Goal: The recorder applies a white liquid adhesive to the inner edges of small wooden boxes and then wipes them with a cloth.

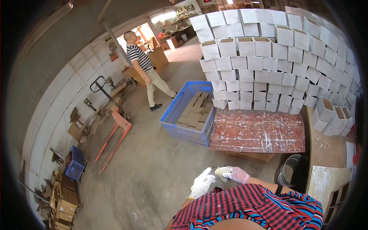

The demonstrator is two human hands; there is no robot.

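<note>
Glove on left fingers, probably knitted

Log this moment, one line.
left hand: white-gloved | right hand: gloved, grip unclear | blue crate: brown blocks inside | white boxes: stacked

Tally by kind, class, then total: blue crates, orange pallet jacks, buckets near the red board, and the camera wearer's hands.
Blue crates: 2
Orange pallet jack: 1
Bucket: 1
Wearer's hands: 2
Total: 6

Paint-streaked red table: near edge open, far edge blocked by white rectangular boxes, left by blue plastic crate.
</note>
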